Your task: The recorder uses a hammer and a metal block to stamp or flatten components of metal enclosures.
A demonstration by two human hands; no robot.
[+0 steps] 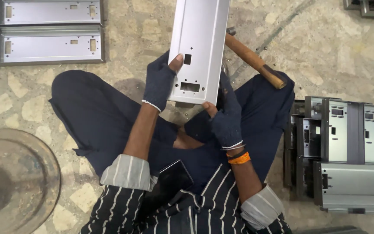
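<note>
Striped shirt sleeves [126, 172] are rolled at my forearms. Above my crossed legs, both gloved hands grip a grey sheet-metal panel [198, 43]: my left hand [160, 82] clasps its edge at nine o'clock, my right hand [226, 117] its bottom corner at five. At two o'clock a wooden-handled hammer [256, 63] rests on my knee. Similar panels [46, 31] lie on the stone floor [325, 52] at ten, more stacked [347, 151] at three.
</note>
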